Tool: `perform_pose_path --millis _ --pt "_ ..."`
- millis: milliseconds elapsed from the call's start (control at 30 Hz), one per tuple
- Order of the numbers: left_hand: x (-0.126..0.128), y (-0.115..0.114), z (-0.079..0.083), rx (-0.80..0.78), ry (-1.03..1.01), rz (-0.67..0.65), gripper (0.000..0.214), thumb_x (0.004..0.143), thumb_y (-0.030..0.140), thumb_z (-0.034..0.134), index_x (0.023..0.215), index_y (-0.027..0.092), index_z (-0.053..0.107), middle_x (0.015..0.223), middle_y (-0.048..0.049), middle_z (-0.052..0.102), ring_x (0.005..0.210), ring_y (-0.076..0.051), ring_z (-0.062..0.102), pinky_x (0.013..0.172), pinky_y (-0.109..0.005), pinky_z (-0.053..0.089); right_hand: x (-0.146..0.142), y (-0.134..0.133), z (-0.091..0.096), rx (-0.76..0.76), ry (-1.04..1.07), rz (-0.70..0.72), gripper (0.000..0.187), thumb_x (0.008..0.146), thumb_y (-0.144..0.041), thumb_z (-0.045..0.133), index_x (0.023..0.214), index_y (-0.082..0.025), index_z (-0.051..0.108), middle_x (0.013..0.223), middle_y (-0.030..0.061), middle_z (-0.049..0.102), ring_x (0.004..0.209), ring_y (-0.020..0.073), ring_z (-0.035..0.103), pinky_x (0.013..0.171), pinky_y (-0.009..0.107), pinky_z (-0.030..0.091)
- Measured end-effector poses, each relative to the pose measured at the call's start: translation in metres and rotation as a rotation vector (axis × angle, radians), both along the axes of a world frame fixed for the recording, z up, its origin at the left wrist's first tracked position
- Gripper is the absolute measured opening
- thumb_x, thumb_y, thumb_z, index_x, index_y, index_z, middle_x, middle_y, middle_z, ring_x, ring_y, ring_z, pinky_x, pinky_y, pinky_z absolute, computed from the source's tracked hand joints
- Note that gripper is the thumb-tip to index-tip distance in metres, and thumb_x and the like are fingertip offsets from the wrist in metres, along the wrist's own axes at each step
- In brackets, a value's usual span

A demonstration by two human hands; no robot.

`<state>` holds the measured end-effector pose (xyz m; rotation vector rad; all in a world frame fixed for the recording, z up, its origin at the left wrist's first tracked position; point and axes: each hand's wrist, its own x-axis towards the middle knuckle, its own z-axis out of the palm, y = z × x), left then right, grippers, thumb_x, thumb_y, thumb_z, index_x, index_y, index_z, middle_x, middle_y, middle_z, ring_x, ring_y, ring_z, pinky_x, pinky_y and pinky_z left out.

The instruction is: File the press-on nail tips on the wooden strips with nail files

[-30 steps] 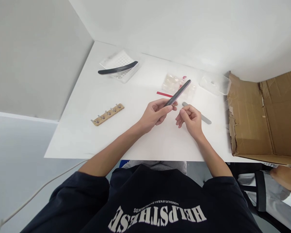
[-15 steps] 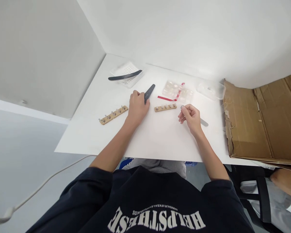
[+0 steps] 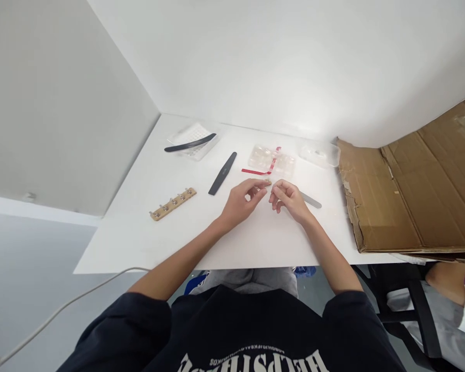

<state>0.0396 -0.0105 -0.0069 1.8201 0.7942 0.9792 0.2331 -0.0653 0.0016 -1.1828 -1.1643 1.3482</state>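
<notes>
My left hand [image 3: 243, 201] is curled over a short wooden strip with small metal clips, its thumb and fingers closing on it. Only the right end of that wooden strip [image 3: 269, 182] shows; the hand covers the rest. My right hand [image 3: 289, 199] is just beside that end, thumb and fingers pinched together. Whatever is in the pinch is hidden or too small to make out. A grey nail file [image 3: 312, 200] lies partly behind the right hand. Left of my hands are a black nail file [image 3: 222, 173] and a longer wooden strip with several metal clips [image 3: 173, 204].
A clear case with round compartments and red tape [image 3: 258, 157] lies behind my hands. Farther right is a clear plastic lid [image 3: 321, 154]. Another curved black file [image 3: 189, 143] rests across a clear box [image 3: 205, 150]. An open cardboard box [image 3: 403, 206] stands at right, near another person's arm [image 3: 447, 283].
My left hand has let go of the black file and moved right onto the short wooden strip. My right hand has come closer to it. The view has shifted slightly.
</notes>
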Motion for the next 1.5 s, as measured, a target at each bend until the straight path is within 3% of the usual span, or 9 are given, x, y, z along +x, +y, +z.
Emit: perform_pose_path --millis 133,333,500,633,767,867,1067,1167,1500 --pt "0.003 -0.002 -0.005 -0.18 -0.055 -0.062 0.027 0.098 0.045 0.068 0.105 0.02 0.076 0.092 -0.0045 0.074 0.073 -0.015 0.064 0.07 -0.029 0.053 -0.003 0.0 -0.005 -0.013 -0.025 0.086 0.051 0.088 -0.071 0.073 0.095 -0.022 0.059 0.076 -0.0023 0.072 0.056 0.0112 0.067 0.046 0.021 0.052" --pt "0.0 -0.003 0.003 -0.081 0.039 -0.009 0.022 0.097 0.04 0.069 0.09 0.02 0.072 0.079 -0.0003 0.07 0.066 -0.012 0.058 0.067 -0.028 0.047 0.0 -0.001 -0.004 -0.02 -0.192 0.101 0.043 0.095 -0.066 0.066 0.096 -0.023 0.061 0.078 -0.0011 0.07 0.059 0.0131 0.065 0.051 0.026 0.052" --pt "0.0 0.0 0.005 -0.249 -0.011 -0.033 0.028 0.096 0.045 0.068 0.088 0.018 0.065 0.083 -0.0026 0.07 0.067 -0.012 0.061 0.065 -0.026 0.05 0.035 -0.006 0.012 0.131 -0.926 -0.229 0.025 0.096 -0.047 0.067 0.108 -0.025 0.063 0.082 -0.0007 0.065 0.077 0.0185 0.062 0.073 0.032 0.049" --pt "0.001 0.004 0.002 -0.349 -0.073 -0.066 0.033 0.094 0.049 0.07 0.089 0.018 0.064 0.085 -0.0045 0.07 0.063 -0.011 0.059 0.059 -0.024 0.05 0.065 -0.013 0.014 -0.045 -1.265 -0.248 0.025 0.087 -0.041 0.073 0.102 -0.025 0.06 0.109 0.0066 0.066 0.097 0.0242 0.061 0.072 0.032 0.043" --pt "0.0 0.007 -0.001 -0.409 -0.081 -0.061 0.031 0.092 0.047 0.073 0.092 0.017 0.065 0.088 -0.0055 0.07 0.063 -0.01 0.059 0.055 -0.022 0.048 0.088 -0.018 0.013 -0.147 -1.202 -0.07 0.014 0.09 -0.034 0.065 0.086 -0.025 0.055 0.086 0.0012 0.064 0.076 0.0192 0.055 0.069 0.032 0.04" --pt "0.001 0.008 -0.003 -0.446 -0.099 -0.07 0.029 0.091 0.045 0.074 0.095 0.017 0.065 0.091 -0.0057 0.07 0.064 -0.01 0.059 0.053 -0.021 0.048 0.091 -0.018 0.018 -0.03 -0.986 -0.014 0.018 0.091 -0.038 0.066 0.084 -0.024 0.056 0.08 -0.001 0.063 0.074 0.0173 0.055 0.07 0.032 0.042" --pt "0.004 0.008 -0.004 -0.451 -0.129 -0.112 0.032 0.091 0.048 0.075 0.093 0.017 0.065 0.088 -0.0043 0.068 0.061 -0.009 0.058 0.051 -0.021 0.047 0.024 -0.021 0.016 0.303 -0.519 -0.24 0.029 0.099 -0.045 0.062 0.122 -0.027 0.055 0.076 -0.0054 0.057 0.07 0.0161 0.059 0.071 0.031 0.051" --pt "0.003 0.009 -0.002 -0.425 -0.159 -0.161 0.036 0.092 0.053 0.074 0.092 0.017 0.068 0.082 -0.0031 0.066 0.059 -0.009 0.055 0.05 -0.022 0.046 -0.006 -0.026 0.004 0.365 -0.593 -0.176 0.051 0.101 -0.04 0.061 0.15 -0.034 0.048 0.077 -0.0049 0.057 0.068 0.0169 0.057 0.07 0.033 0.054" --pt "-0.002 0.009 0.004 -0.331 -0.178 -0.223 0.037 0.093 0.052 0.073 0.083 0.017 0.066 0.074 -0.0014 0.062 0.053 -0.008 0.052 0.046 -0.022 0.044 -0.01 -0.024 -0.012 0.458 -0.7 -0.155 0.048 0.101 -0.036 0.058 0.149 -0.034 0.061 0.08 -0.0009 0.061 0.064 0.0161 0.052 0.064 0.033 0.055"
